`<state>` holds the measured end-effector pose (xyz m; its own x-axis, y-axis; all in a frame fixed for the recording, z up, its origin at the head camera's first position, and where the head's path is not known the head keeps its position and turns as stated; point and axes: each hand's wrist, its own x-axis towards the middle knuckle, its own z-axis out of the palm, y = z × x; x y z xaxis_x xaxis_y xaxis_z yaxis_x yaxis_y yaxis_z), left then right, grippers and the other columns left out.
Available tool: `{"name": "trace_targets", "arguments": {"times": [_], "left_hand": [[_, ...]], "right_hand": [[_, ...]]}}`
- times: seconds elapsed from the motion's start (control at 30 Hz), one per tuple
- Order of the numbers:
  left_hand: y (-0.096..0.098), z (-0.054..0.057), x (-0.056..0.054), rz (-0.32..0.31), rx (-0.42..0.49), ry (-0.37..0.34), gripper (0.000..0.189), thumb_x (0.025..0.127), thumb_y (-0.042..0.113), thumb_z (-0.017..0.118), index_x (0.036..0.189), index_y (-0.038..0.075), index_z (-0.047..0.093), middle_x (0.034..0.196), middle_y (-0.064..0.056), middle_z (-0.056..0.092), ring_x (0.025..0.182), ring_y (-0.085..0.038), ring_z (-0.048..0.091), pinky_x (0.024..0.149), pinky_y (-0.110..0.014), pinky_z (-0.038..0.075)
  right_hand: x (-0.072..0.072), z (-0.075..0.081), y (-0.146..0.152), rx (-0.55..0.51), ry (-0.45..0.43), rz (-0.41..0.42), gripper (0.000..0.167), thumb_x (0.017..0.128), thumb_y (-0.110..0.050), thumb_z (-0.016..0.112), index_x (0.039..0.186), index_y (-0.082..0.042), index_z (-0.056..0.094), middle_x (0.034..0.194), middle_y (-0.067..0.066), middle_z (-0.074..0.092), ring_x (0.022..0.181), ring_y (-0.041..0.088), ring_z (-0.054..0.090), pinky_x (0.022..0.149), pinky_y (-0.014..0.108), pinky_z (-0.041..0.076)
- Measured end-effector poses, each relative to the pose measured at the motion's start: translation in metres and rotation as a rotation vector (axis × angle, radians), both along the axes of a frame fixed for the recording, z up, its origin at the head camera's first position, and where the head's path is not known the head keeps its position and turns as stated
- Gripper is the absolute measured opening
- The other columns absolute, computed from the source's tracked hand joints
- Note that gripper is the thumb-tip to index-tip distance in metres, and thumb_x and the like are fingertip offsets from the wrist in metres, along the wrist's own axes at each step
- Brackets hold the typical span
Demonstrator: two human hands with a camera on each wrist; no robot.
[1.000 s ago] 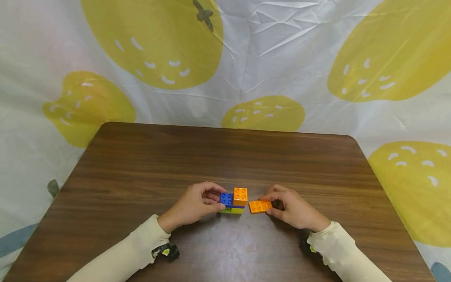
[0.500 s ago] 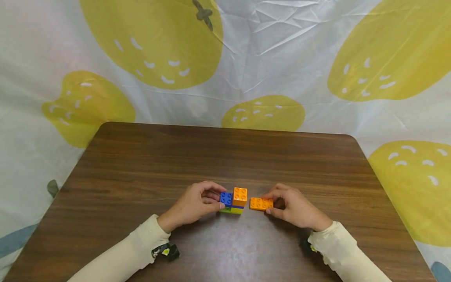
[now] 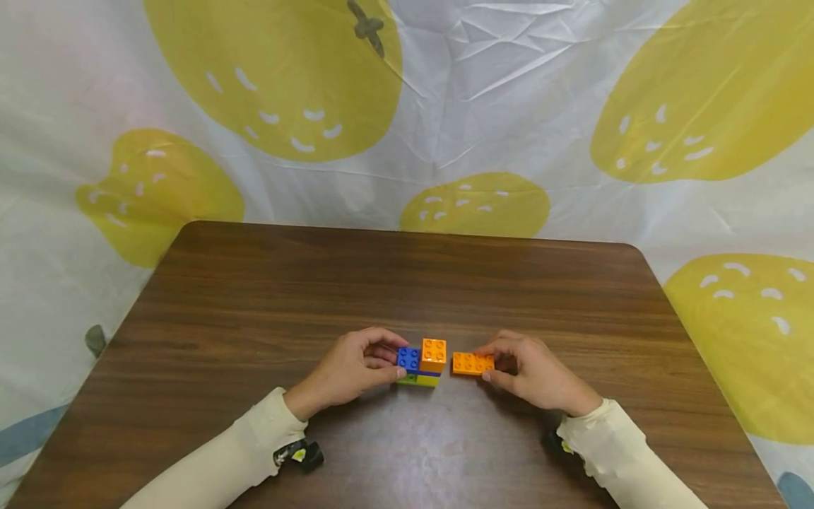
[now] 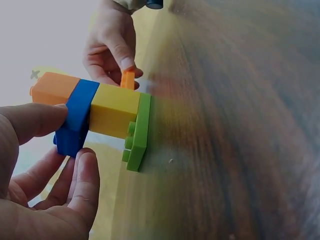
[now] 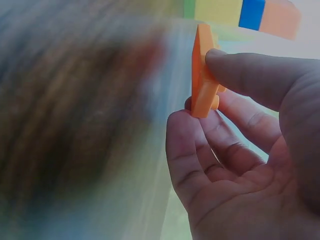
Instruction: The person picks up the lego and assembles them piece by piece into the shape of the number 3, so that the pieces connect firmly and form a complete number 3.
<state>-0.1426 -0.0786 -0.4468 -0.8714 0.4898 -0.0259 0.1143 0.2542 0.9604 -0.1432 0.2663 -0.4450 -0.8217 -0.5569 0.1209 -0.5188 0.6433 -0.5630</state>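
Observation:
A stack of toy building bricks stands near the table's middle. From the bottom it has a thin green plate (image 4: 142,135), a yellow brick (image 4: 115,110), a blue brick (image 4: 79,107) and an orange brick (image 3: 434,353) on top at the right end. My left hand (image 3: 350,367) pinches the blue brick's left end between thumb and fingers. To the right of the stack, my right hand (image 3: 531,375) pinches a thin orange plate (image 3: 473,363) by its right end, studs upward. A narrow gap separates this plate from the stack in the head view.
The brown wooden table (image 3: 305,283) extends around both hands. Behind it hangs a white cloth (image 3: 445,106) printed with large yellow fruit. Each wrist carries a small black camera mount near a cream sleeve (image 3: 216,452).
My right hand has shifted the orange plate slightly away from me and rightward, turning it straighter alongside the stack. The left hand and the stack have stayed in place.

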Motion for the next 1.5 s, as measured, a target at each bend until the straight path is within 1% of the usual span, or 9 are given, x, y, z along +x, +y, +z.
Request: {"name": "trace_targets", "arguments": {"times": [0.17,0.27,0.4,0.63,0.8,1.03,1.27,1.5], "left_hand": [[0.0,0.0,0.0,-0.009,-0.005,-0.007,0.039,0.092,0.015,0.083,0.128,0.008,0.07,0.121,-0.01,0.072,0.103,-0.019,0.07,0.09,-0.025,0.062],[0.0,0.001,0.0,-0.01,-0.004,-0.013,0.04,0.092,0.015,0.083,0.129,0.008,0.07,0.121,-0.01,0.072,0.103,-0.019,0.07,0.09,-0.025,0.062],[-0.001,0.001,0.0,-0.008,0.0,-0.019,0.04,0.092,0.014,0.083,0.129,0.007,0.07,0.12,-0.01,0.072,0.103,-0.02,0.07,0.089,-0.025,0.062],[-0.001,0.001,0.0,-0.011,-0.001,-0.022,0.039,0.092,0.015,0.083,0.128,0.007,0.07,0.121,-0.01,0.072,0.103,-0.02,0.07,0.09,-0.025,0.062],[-0.001,0.001,0.0,-0.011,-0.002,-0.018,0.038,0.093,0.016,0.083,0.128,0.008,0.07,0.121,-0.009,0.072,0.104,-0.02,0.07,0.09,-0.025,0.062],[-0.001,0.001,0.001,-0.006,-0.009,-0.006,0.038,0.092,0.015,0.083,0.128,0.008,0.07,0.121,-0.009,0.073,0.104,-0.02,0.07,0.09,-0.025,0.062],[-0.002,0.0,0.001,0.0,-0.016,-0.005,0.038,0.092,0.014,0.083,0.127,0.009,0.071,0.122,-0.009,0.073,0.104,-0.02,0.07,0.09,-0.025,0.062],[-0.002,0.001,0.001,0.008,-0.038,0.003,0.036,0.092,0.016,0.083,0.126,0.01,0.072,0.122,-0.007,0.073,0.103,-0.019,0.069,0.088,-0.025,0.062]], "right_hand": [[0.0,0.004,0.0,-0.002,0.005,-0.017,0.035,0.089,-0.01,0.084,0.123,-0.013,0.076,0.112,-0.006,0.072,0.09,0.009,0.067,0.074,0.028,0.058],[0.001,0.007,0.0,-0.024,0.01,-0.026,0.036,0.088,-0.009,0.085,0.123,-0.013,0.076,0.113,-0.005,0.073,0.093,0.009,0.068,0.077,0.032,0.062],[0.002,0.013,0.0,-0.063,0.012,-0.03,0.037,0.087,-0.007,0.085,0.123,-0.012,0.076,0.113,-0.003,0.073,0.093,0.01,0.07,0.078,0.035,0.064],[0.005,0.023,-0.001,-0.106,0.009,-0.03,0.036,0.088,-0.007,0.085,0.123,-0.01,0.076,0.113,-0.001,0.074,0.09,0.01,0.07,0.076,0.032,0.064],[0.007,0.026,-0.001,-0.115,0.031,-0.022,0.035,0.089,-0.007,0.085,0.123,-0.01,0.076,0.112,-0.001,0.074,0.089,0.009,0.07,0.078,0.034,0.064],[0.009,0.031,-0.002,-0.127,0.062,-0.021,0.035,0.09,-0.008,0.084,0.123,-0.012,0.076,0.114,-0.002,0.074,0.089,0.006,0.069,0.078,0.033,0.064],[0.01,0.035,-0.003,-0.155,0.066,-0.027,0.034,0.09,-0.006,0.083,0.123,-0.012,0.076,0.113,-0.001,0.074,0.088,0.008,0.07,0.078,0.032,0.064],[0.011,0.044,-0.007,-0.183,0.085,-0.043,0.033,0.092,-0.009,0.083,0.124,-0.012,0.076,0.113,0.0,0.074,0.088,0.009,0.07,0.078,0.03,0.064]]}}
